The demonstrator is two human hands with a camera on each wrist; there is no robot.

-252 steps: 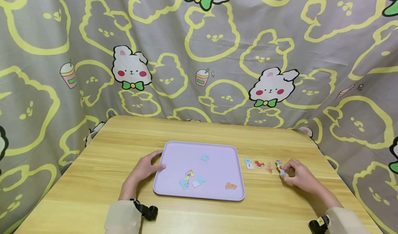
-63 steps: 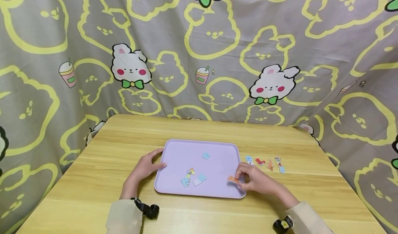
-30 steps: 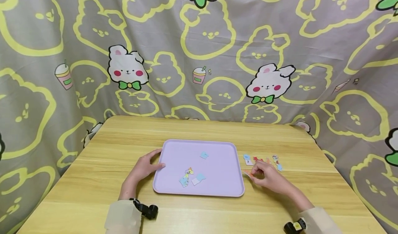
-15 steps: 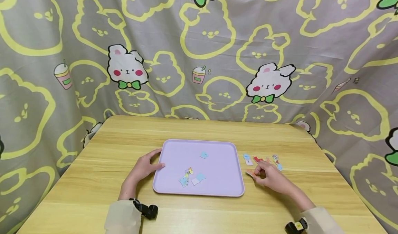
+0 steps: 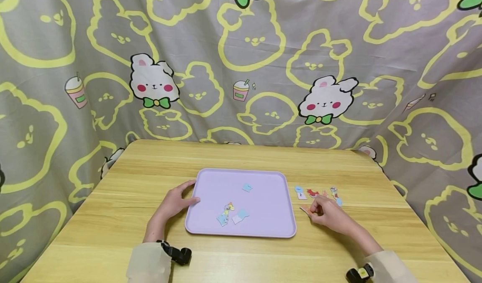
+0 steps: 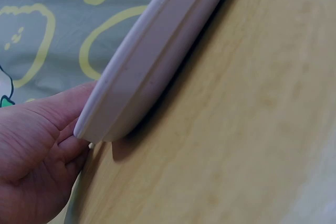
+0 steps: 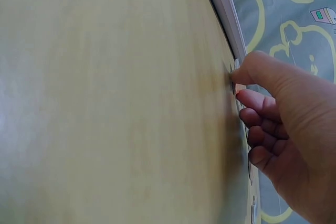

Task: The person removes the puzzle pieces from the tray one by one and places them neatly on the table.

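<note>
Orange card is pinched between thumb and fingers of the right hand, just right of the tray, which is gripped at left by the left hand. Blue pieces are borne within; a red piece is seen on the table.

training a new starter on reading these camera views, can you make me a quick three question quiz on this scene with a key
1. True or false: the left hand is at the edge of the lilac tray.
2. Fill in: the red puzzle shape lies on the wood-grain ____, outside the lilac tray.
3. Which does the right hand pinch?
a) the lilac tray
b) an orange puzzle piece
c) the red puzzle shape

Key:
1. True
2. table
3. b
</note>
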